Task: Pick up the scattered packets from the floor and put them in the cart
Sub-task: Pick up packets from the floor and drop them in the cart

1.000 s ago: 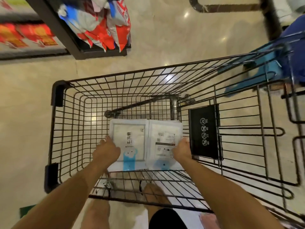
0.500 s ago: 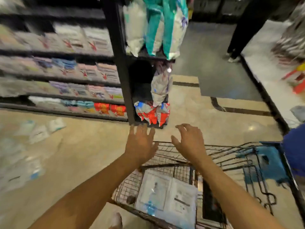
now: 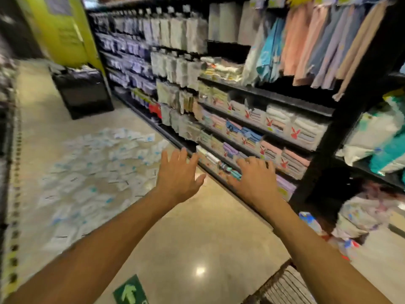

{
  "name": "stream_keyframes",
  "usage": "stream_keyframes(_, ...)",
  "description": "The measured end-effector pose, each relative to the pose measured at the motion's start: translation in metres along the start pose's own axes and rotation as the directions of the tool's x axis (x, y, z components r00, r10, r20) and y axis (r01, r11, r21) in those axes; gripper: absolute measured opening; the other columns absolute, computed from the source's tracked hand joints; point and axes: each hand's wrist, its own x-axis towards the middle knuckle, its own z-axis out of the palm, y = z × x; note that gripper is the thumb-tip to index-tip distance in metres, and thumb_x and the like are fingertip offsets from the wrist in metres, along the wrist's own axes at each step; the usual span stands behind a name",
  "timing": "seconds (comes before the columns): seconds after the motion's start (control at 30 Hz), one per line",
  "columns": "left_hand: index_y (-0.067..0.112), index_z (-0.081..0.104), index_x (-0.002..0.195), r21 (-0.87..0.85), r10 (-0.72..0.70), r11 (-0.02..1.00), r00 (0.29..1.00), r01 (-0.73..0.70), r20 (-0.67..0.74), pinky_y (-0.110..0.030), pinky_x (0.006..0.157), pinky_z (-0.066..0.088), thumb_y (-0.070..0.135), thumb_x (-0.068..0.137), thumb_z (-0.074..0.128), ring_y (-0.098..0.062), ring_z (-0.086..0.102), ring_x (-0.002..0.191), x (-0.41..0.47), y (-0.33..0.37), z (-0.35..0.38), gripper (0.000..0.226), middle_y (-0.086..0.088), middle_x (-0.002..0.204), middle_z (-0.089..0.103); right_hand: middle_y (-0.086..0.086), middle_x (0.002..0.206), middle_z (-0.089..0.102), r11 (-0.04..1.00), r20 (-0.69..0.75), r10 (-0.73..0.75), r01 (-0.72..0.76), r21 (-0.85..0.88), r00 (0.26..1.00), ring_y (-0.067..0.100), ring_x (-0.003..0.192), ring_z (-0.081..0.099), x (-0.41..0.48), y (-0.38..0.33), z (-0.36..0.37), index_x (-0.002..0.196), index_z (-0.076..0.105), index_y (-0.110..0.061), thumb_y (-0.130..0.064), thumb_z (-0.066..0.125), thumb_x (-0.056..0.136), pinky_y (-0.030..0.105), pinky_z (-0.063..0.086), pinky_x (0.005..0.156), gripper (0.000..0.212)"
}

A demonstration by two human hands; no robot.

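Many white packets [image 3: 92,178] with blue marks lie scattered across the beige floor at the left, blurred by motion. My left hand [image 3: 178,175] is stretched out in front of me with fingers spread, holding nothing. To its right my right hand [image 3: 255,179] is also stretched out, fingers loosely extended and empty, in front of the low shelf. Only a corner of the black wire cart [image 3: 282,286] shows at the bottom right edge, behind my right forearm.
A tall black shelf unit [image 3: 252,119] with folded cloths and hanging packs runs along the right side. A black bin [image 3: 83,93] stands at the back by a yellow-green pillar [image 3: 65,29]. A green arrow sticker [image 3: 129,291] is on the floor near my feet.
Both hands let go of the two packets laid in the cart and rose empty. My view swung left from the cart to the aisle with the scattered packets.
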Motion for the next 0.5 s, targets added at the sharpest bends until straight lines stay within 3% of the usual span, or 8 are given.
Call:
stream_keyframes(0.27,0.025,0.026,0.158,0.086,-0.241,0.968,0.968,0.235,0.064,-0.063,0.122,0.012,0.068,0.099,0.030,-0.034,0.032,0.148,-0.039,-0.242,0.034,0.073,-0.011,0.162,0.033,0.004,0.135,0.062,0.975,0.023,-0.210,0.208,0.075,0.977,0.030,0.130,0.054,0.082,-0.209,0.040,0.140,0.054,-0.026,-0.069,0.049,0.095,0.058,0.028,0.118,0.062)
stream_keyframes(0.5,0.026,0.021,0.161,0.110,-0.344,0.937,0.933,0.333,0.107,-0.062,0.124,0.010,0.069,0.099,0.026,-0.035,0.027,0.152,-0.039,-0.355,0.065,0.076,-0.012,0.167,0.027,0.004,0.132,0.063,0.946,0.036,-0.308,0.302,0.120,0.951,0.030,0.126,0.057,0.148,-0.323,0.076,0.141,0.053,-0.025,-0.067,0.048,0.096,0.061,0.029,0.120,0.062)
